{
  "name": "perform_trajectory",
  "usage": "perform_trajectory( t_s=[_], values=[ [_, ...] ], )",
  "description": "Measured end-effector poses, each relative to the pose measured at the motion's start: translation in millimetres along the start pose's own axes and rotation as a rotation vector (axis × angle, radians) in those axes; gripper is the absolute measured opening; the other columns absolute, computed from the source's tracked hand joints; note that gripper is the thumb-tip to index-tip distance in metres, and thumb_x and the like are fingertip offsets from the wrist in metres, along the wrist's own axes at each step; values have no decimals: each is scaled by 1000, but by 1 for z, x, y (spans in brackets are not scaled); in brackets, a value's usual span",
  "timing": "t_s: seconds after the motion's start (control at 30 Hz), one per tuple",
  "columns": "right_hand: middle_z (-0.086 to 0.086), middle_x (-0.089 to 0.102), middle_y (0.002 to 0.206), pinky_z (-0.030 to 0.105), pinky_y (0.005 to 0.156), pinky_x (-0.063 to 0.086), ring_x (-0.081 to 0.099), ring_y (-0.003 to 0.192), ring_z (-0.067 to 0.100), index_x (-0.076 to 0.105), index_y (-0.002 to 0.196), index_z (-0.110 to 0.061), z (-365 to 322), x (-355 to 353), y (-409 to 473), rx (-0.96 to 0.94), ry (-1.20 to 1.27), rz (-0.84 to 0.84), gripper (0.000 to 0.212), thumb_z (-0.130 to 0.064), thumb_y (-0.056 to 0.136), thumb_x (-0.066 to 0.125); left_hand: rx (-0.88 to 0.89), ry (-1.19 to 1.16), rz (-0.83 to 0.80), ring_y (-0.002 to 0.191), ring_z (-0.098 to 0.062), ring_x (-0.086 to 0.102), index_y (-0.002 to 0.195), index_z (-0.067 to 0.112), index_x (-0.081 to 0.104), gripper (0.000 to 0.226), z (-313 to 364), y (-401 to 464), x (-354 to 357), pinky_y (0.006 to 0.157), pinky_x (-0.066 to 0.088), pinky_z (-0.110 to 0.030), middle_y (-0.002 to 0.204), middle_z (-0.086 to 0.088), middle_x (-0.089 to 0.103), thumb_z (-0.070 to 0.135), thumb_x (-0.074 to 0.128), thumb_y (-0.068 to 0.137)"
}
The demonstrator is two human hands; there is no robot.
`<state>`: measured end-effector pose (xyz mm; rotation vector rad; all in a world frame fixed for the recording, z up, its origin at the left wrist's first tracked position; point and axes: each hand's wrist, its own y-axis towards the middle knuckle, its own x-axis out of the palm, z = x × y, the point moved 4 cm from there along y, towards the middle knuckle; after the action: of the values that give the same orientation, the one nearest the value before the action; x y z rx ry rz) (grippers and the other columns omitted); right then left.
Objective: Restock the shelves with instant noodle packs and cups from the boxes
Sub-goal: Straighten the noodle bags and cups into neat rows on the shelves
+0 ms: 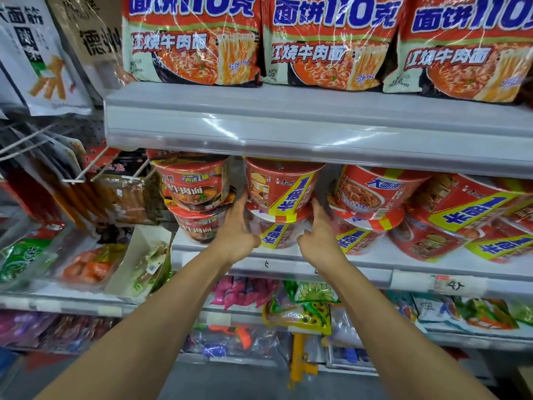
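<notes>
The fingers (241,202) of the left hand (235,232) are spread and pressed flat against the left side of a stack of two noodle cups (281,203) at the centre of the frame. The right hand (318,238) matches it on the other side, its fingers (317,207) also spread along the cups' right wall, so the stack sits squeezed between both palms. The stack rests on the middle shelf (360,262), just beside another stack of cups (196,197) to the left and more cups (372,203) to the right. It fills nearly all the height under the shelf above (288,122), where noodle packs (328,44) stand in a row across the top of the frame. No box is in view.

This looks like the placing step: the stack is being settled into its gap in the row. Next, I'd guess, comes a straight push back so it lines up with its neighbours, then both hands letting go without tipping the upper cup.
</notes>
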<state>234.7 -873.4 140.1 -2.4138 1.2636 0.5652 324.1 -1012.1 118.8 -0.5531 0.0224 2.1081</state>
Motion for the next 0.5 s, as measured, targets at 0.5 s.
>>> perform_trajectory(
  t_s=[0.5],
  values=[
    [1, 24, 156, 36, 112, 28, 27, 141, 22, 10, 152, -22, -10, -3, -17, 35, 85, 7, 87, 0, 85, 60, -28, -46, -4, 132, -22, 37, 150, 38, 3, 108, 3, -18, 0, 107, 37, -47, 143, 2, 36, -2, 67, 73]
  ],
)
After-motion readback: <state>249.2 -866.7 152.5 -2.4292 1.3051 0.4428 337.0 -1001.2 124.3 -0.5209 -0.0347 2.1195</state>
